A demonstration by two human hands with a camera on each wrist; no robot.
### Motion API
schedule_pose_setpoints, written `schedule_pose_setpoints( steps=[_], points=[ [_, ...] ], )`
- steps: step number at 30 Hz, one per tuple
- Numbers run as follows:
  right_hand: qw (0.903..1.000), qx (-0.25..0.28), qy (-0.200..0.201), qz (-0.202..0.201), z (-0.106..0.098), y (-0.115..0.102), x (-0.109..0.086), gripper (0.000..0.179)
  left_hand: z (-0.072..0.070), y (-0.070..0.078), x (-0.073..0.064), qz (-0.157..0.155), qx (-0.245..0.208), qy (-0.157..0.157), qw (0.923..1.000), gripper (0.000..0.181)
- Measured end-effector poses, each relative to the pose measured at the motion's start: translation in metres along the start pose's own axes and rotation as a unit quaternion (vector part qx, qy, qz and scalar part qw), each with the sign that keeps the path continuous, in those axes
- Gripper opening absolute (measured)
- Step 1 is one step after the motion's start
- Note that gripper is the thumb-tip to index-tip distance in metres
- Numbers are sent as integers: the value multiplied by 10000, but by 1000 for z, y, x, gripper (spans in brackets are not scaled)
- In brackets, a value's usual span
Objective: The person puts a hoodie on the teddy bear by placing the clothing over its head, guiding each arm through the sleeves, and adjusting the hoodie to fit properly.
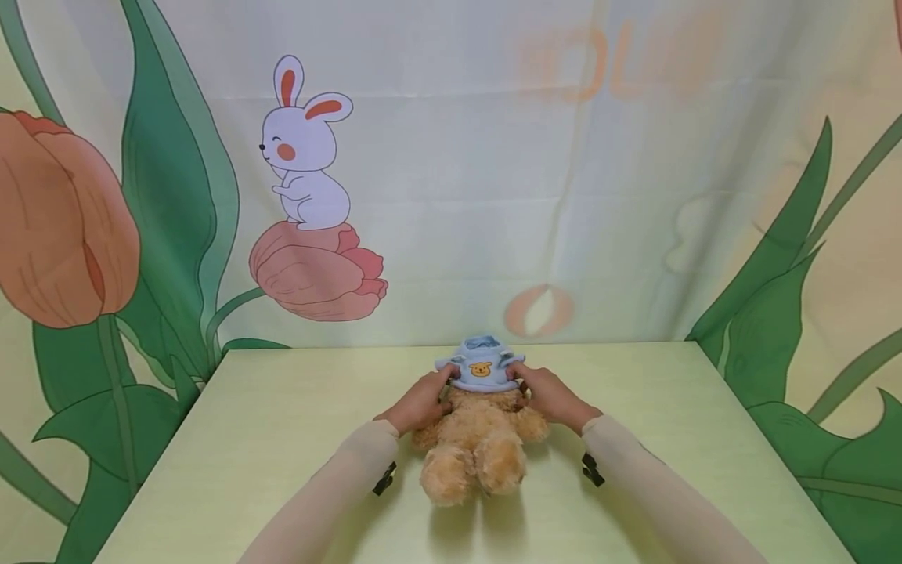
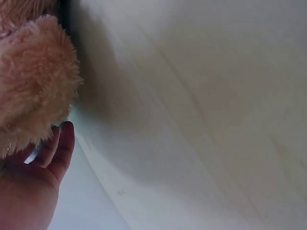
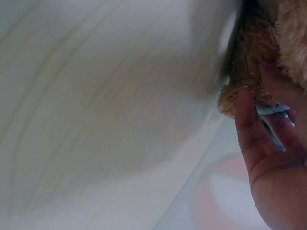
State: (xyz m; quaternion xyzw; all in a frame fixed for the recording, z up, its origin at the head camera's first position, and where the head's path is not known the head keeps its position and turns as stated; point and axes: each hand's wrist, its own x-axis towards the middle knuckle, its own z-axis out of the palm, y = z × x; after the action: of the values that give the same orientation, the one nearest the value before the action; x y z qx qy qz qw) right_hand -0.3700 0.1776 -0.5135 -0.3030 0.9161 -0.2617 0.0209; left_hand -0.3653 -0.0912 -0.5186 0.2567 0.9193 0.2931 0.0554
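Observation:
A fluffy tan teddy bear lies on its back on the table, feet toward me. A small light-blue doll shirt with a yellow bear-face patch covers its head, so the face is hidden. At the shirt's left side, my left hand pinches the cloth by the sleeve. My right hand grips the opposite side the same way. In the left wrist view, a furry arm blocks most of the left fingers. Between the right fingers, a strip of blue cloth shows in the right wrist view.
The pale yellow-green table extends on both sides of the bear. Behind it hangs a curtain printed with tulips, leaves and a white rabbit. A dark clip-like piece sits beneath the left wrist, another beneath the right.

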Motion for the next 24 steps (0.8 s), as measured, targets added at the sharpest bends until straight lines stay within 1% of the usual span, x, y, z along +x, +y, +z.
schedule_pose_setpoints(
  steps=[3, 6, 9, 13, 16, 19, 22, 24],
  points=[
    [9999, -151, 4, -35, 2, -2, 0, 27, 2, -1, 1, 96, 200, 63, 9997, 44],
    [9994, -341, 47, -63, 4, -1, 1, 26, 3, 0, 0, 191, 298, 138, 9993, 41],
    [9985, -532, 101, -75, 7, 1, 2, 27, 4, 2, -1, 311, 572, 251, 9976, 38],
    [9979, -621, 160, -50, 11, 1, 4, 30, 7, 3, -3, 399, 918, 394, 9942, 37],
    [9971, -727, 222, -20, 13, 0, 4, 31, 7, 7, -4, 397, 1026, 475, 9928, 37],
    [9962, -833, 259, 4, 13, -2, 5, 29, 8, 10, -5, 342, 1202, 528, 9907, 36],
    [9959, -869, 230, 33, 14, -5, 5, 24, 8, 13, -5, 240, 1345, 523, 9892, 36],
    [9952, -955, 206, 32, 13, -5, 4, 24, 7, 15, -6, 210, 1364, 496, 9892, 37]
  ],
)
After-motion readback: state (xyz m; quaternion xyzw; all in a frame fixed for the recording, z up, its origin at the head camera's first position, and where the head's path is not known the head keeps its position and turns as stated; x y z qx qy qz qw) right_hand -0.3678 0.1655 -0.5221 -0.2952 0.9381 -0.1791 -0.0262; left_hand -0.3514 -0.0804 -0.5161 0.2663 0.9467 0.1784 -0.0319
